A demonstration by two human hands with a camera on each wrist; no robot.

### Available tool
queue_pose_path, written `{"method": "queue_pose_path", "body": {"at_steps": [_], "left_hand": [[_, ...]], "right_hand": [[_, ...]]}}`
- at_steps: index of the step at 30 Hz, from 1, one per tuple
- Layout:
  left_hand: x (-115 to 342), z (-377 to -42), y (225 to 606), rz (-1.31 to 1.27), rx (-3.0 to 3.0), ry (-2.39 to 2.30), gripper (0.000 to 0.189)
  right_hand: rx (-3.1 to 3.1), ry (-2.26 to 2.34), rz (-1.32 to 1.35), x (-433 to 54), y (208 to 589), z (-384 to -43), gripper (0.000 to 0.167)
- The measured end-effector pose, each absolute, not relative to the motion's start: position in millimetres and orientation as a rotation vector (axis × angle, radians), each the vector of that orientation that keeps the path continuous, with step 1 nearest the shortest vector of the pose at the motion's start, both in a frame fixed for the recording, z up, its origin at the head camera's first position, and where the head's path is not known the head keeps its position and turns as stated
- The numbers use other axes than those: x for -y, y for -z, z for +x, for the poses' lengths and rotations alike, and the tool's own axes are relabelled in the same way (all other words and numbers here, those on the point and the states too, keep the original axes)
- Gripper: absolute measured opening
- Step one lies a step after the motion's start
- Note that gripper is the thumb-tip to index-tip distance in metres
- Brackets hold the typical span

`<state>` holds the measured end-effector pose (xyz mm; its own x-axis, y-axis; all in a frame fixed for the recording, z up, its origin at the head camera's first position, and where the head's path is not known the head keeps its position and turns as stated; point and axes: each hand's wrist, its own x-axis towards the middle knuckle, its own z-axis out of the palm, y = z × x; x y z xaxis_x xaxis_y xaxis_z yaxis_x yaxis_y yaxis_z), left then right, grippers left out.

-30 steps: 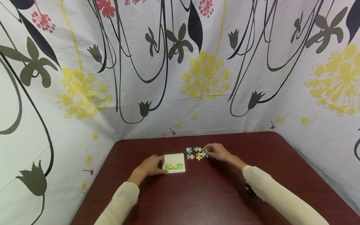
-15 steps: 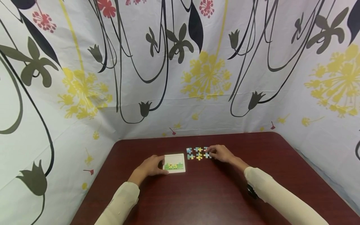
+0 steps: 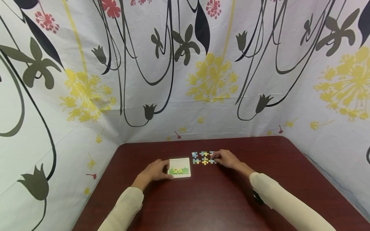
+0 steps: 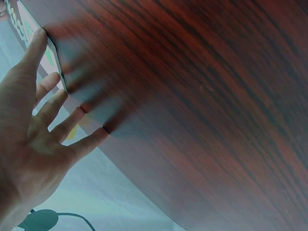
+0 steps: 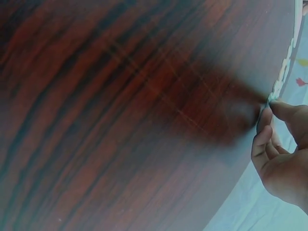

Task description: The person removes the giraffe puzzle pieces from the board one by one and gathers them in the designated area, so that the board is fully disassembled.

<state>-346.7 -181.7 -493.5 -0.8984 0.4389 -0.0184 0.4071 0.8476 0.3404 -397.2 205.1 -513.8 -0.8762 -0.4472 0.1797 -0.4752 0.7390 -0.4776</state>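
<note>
Pinching a small light-blue interlocking jigsaw piece (image 3: 212, 161) between the thumb and fingertips of the right hand (image 3: 226, 158), clamping at the piece's edge. Curling the remaining right fingers inward, as visible in the right wrist view. Spanning the left side of a flat white rectangular puzzle tray (image 3: 179, 162) with the left hand (image 3: 154, 170), holding thumb and fingers apart and touching the tray with the thumb at its near left corner. Displaying on the tray a green printed strip with yellow figures toward the near edge and a pale panel beyond. Placing the pinched piece at the right end of the near row, right of the tray. Completing two rows of three with five multicoloured jigsaw pieces (image 3: 196, 161), partly covering the far-right one with the right fingers. Resting tray and pieces on a dark reddish-brown wood-grain table (image 3: 179, 202). Wearing cream long sleeves (image 3: 277, 192). Facing a white flower-printed cloth (image 3: 179, 118) beyond the table.
</note>
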Motion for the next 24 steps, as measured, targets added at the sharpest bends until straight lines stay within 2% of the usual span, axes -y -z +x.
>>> {"method": "queue_pose_path", "body": {"at_steps": [12,24], "left_hand": [[182,-347,496,0.654,-2.93,-0.498,0.044],[183,-350,495,0.673,-2.926,-0.47,0.043]], "right_hand": [[2.821,-0.813,0.828,-200,510,-393,0.019],[2.808,-0.861,0.905,-168,506,-389,0.019]]}}
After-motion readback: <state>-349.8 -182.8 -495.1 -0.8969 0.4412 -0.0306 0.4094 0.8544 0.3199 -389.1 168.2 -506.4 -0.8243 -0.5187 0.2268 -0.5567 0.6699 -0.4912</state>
